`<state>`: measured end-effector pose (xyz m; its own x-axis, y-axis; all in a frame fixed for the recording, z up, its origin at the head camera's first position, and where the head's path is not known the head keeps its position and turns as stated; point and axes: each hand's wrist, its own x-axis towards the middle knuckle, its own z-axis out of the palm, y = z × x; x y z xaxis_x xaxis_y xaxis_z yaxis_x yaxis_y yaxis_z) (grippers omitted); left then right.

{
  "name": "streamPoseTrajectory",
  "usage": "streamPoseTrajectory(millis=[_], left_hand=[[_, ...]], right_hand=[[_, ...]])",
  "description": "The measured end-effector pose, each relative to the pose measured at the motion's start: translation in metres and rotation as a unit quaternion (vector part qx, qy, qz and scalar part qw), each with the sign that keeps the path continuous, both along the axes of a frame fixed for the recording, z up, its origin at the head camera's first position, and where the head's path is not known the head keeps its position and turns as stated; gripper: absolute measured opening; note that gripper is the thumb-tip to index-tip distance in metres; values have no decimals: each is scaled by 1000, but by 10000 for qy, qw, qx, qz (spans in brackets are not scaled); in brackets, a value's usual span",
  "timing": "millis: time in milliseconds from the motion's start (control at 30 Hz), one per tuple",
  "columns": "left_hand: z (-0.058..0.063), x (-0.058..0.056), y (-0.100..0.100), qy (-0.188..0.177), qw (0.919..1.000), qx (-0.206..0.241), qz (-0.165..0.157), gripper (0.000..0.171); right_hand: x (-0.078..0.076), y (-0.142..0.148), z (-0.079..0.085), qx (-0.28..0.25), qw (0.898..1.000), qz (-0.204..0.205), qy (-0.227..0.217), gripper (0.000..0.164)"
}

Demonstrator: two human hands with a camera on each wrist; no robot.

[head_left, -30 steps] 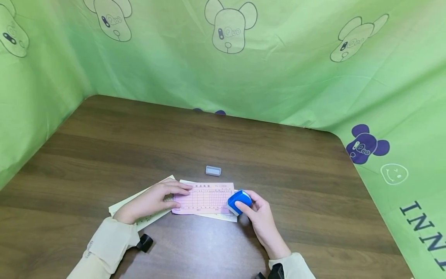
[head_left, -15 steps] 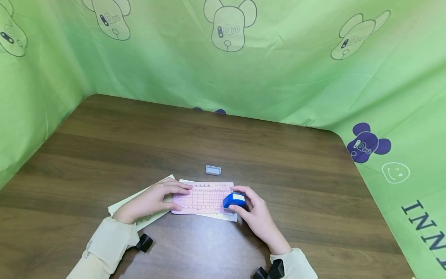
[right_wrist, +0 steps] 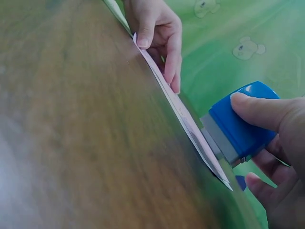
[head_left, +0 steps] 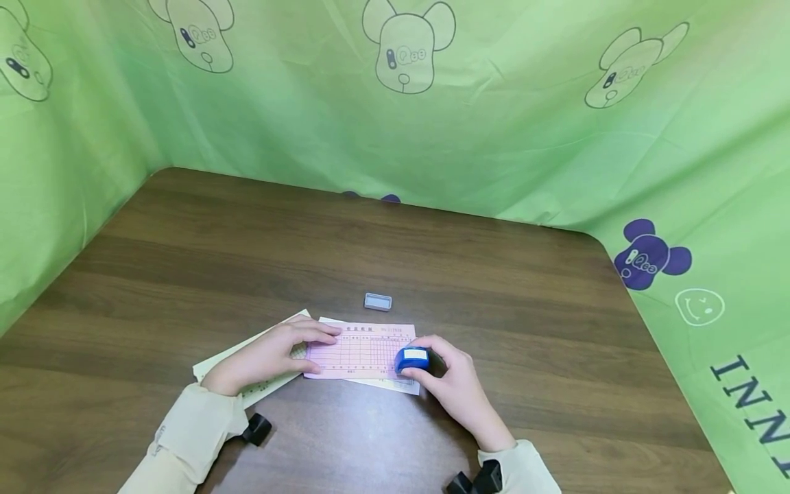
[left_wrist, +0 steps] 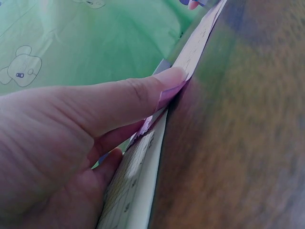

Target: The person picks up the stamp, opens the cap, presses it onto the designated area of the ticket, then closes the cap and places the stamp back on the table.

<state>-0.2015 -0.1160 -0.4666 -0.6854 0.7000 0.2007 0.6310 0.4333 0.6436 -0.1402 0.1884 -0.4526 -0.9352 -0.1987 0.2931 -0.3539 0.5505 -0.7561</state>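
A pink printed form lies over white paper on the table. My left hand rests on the form's left end, thumb at the near edge and fingers pressing further up. Over the form's lower right part, my right hand grips a blue self-inking stamp between thumb and fingers. In the right wrist view, the stamp's grey base faces the paper; whether it touches is unclear. A greenish form pad lies partly under my left hand and wrist.
A small grey-blue stamp cap lies just beyond the form on the brown wooden table. Green printed cloth stands around the table's far and side edges. Black camera mounts sit on both wrists.
The stamp has moved left from the form's right edge onto its lower right part, and turned from tilted to more upright. My left hand and the papers have hardly moved.
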Motion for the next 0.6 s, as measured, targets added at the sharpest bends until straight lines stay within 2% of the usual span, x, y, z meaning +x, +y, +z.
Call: streamPoseTrajectory(millis=[367, 600], left_hand=[[2, 1, 0, -42, 10000, -53, 39, 47], [3, 1, 0, -95, 9999, 21, 45, 46]], right_hand=[[0, -2, -4, -314, 9989, 314, -152, 28], [0, -1, -6, -425, 9980, 292, -373, 28]])
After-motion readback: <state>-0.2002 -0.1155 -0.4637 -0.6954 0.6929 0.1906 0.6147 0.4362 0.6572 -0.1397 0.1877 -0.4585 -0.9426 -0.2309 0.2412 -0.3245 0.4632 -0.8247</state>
